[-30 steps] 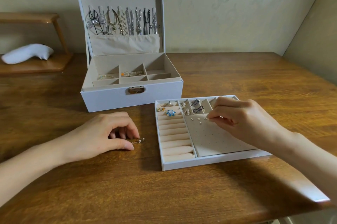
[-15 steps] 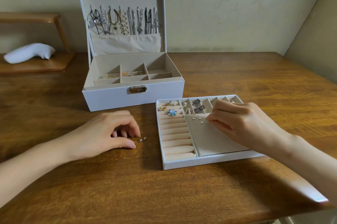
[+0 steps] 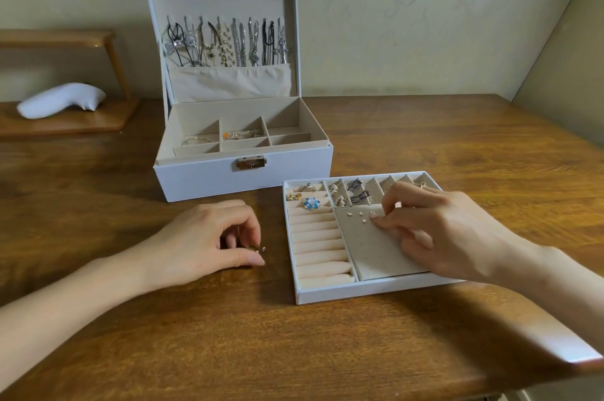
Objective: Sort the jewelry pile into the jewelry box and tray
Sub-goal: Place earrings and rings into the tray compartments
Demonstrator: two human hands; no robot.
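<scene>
The white jewelry box [image 3: 209, 178] stands open at the table's middle back, with several necklaces [image 3: 225, 41] hanging in its lid and a few chains in its compartments. In front of it to the right lies the white tray [image 3: 359, 294], which holds rings, a blue flower ring [image 3: 311, 203] and small studs [image 3: 360, 214] on its beige pad. My right hand [image 3: 441, 230] is over the pad's top edge, thumb and forefinger pinching a tiny stud against it. Left of the tray, my left hand [image 3: 202, 240] rests on the table with its curled fingertips pinching small earrings [image 3: 260, 250].
A low wooden shelf [image 3: 65, 123] with a white bust-like stand [image 3: 62, 100] sits at the back left. Walls rise close behind the table and at its right. The table's front right corner [image 3: 581, 358] is near my right forearm.
My left fingers have curled down over the small earrings on the table. My right hand has stayed at the stud pad, its fingertips shifting slightly.
</scene>
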